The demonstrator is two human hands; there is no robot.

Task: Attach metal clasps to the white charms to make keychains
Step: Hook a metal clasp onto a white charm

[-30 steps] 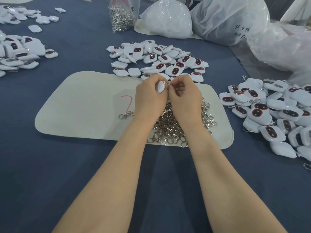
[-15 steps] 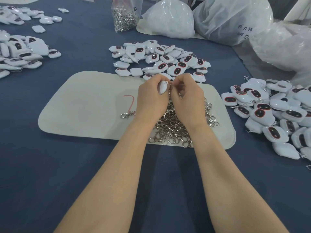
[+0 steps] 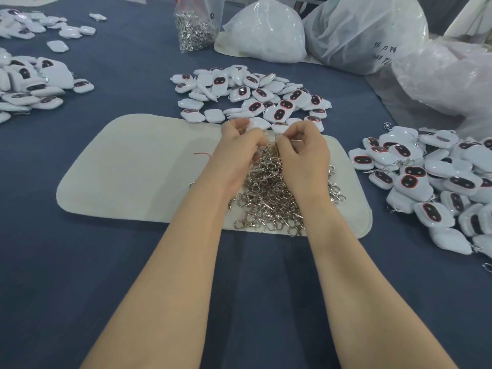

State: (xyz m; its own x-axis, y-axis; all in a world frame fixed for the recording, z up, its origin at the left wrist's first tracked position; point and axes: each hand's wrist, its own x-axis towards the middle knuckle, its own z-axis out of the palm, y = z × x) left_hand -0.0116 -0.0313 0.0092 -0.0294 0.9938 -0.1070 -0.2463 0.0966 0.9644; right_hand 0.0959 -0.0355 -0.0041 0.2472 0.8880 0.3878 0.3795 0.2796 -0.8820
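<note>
My left hand (image 3: pixel 235 153) curls round a white charm (image 3: pixel 257 125) that shows between its fingers, over the far edge of the cream mat (image 3: pixel 138 166). My right hand (image 3: pixel 303 153) pinches a small metal clasp ring (image 3: pixel 279 135) at its fingertips, just right of the charm. Below both hands lies a heap of silver metal clasps (image 3: pixel 271 198) on the mat. A pile of loose white charms (image 3: pixel 253 94) with dark red-rimmed faces lies just beyond the mat.
A pile of charms with clasps (image 3: pixel 436 182) lies to the right. More charms (image 3: pixel 29 83) lie at the far left. A clear bag of clasps (image 3: pixel 195 27) and big white plastic bags (image 3: pixel 359 30) stand at the back on the blue cloth (image 3: pixel 80 275).
The hands have drawn slightly apart; the charm now sits deeper in my left hand and my right fingers hold the ring a little to its right.
</note>
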